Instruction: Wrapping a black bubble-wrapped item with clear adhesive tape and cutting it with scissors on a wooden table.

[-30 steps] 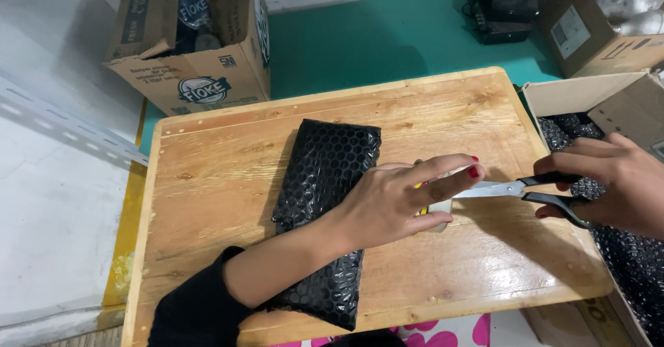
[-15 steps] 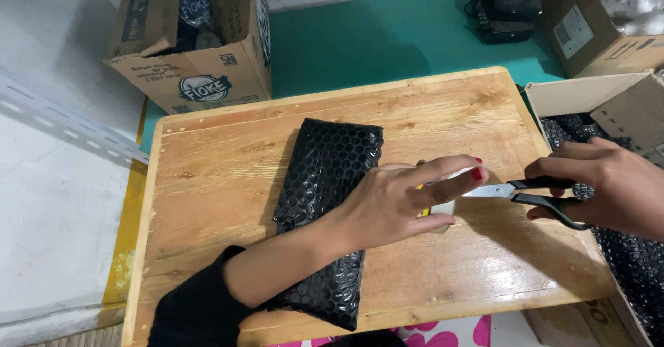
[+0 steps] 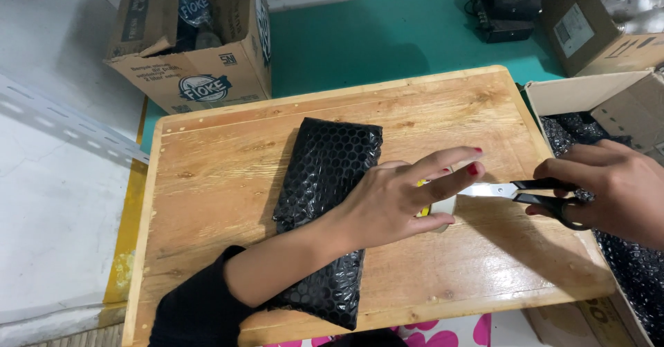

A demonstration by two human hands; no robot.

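A pair of black-handled scissors (image 3: 529, 193) lies level just above the wooden board (image 3: 221, 181), near the board's right edge, with its short steel blades pointing left toward the board's middle. The right hand (image 3: 609, 188) holds the scissors, fingers curled through and around the handle loops in a firm hold; the blades look nearly closed. Their tips meet a small pale roll (image 3: 441, 205) with a touch of yellow on it, which sits on the board right of centre and is mostly hidden, so what it is cannot be told for sure. The left hand (image 3: 394, 202) covers that roll, pinching it between the thumb below and the fingers above, with the index and middle fingers stretched toward the blades; its nails are painted red, and its black sleeve comes in over the board's near edge. Under that forearm, left of centre on the board, lies a long parcel wrapped in black bubble wrap (image 3: 325, 209), set at a slight slant. Just beside the board's right edge stands an open cardboard box (image 3: 588, 95) holding more black bubble wrap. Beyond the board's far left corner, on the teal floor (image 3: 380, 36), stands another open carton (image 3: 190, 43) with dark things inside.
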